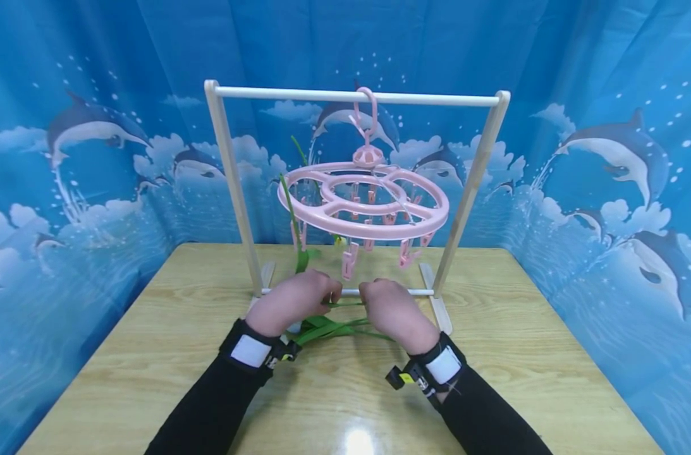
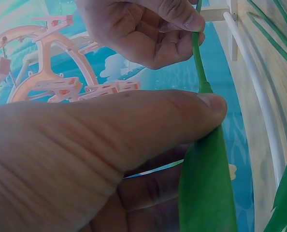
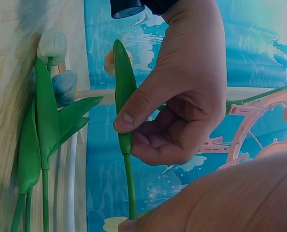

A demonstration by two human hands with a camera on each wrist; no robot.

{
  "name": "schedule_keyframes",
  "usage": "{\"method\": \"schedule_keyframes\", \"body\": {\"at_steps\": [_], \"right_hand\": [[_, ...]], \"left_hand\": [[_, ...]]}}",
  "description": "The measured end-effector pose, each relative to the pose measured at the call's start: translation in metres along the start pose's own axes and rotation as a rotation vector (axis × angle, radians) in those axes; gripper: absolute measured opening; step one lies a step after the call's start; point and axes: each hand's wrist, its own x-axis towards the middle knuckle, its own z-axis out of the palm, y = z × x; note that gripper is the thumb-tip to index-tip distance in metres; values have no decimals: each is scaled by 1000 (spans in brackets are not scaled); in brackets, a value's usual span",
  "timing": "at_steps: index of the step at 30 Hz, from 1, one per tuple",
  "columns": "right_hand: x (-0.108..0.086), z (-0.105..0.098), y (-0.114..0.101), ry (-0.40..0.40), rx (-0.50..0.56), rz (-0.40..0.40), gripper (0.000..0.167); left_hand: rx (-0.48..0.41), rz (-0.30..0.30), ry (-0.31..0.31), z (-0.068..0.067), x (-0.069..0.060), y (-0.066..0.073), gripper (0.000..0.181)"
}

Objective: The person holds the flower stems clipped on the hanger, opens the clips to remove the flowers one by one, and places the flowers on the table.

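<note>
1. Tulip (image 2: 208, 188), between my two hands just nearer me than the hanger; its long axis runs 9 to 3 o'clock.
2. Its leaf (image 3: 125, 82) points toward 9 o'clock, its bare stem (image 3: 129, 179) toward 3; which bloom is its own I cannot tell.
3. My left hand (image 1: 299, 302) pinches it at the leaf's base, thumb across.
4. My right hand (image 1: 395, 311) grips the stem between thumb and fingers.
5. Toward 6 o'clock, other tulips (image 1: 319, 330) lie on the wooden table (image 1: 493, 379), stems toward 3; a white bloom (image 3: 52, 46) and a blue bloom (image 3: 65, 88) show among them.
6. At 12 o'clock, a pink peg hanger (image 1: 363, 232) hangs from a rack's top bar (image 1: 294, 95); a stem-up tulip (image 1: 302, 260) is at its 9 o'clock edge.
</note>
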Motion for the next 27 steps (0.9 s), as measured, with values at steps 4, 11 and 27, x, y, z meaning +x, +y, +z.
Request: {"method": "schedule_keyframes", "body": {"at_steps": [4, 11, 27], "right_hand": [[1, 2, 0, 18, -33, -25, 17], [0, 6, 0, 55, -68, -76, 23], [0, 17, 6, 47, -19, -119, 16]], "left_hand": [[1, 16, 9, 2, 0, -2, 14], [-30, 25, 2, 3, 0, -3, 13], [-114, -47, -62, 15, 8, -9, 12]]}}
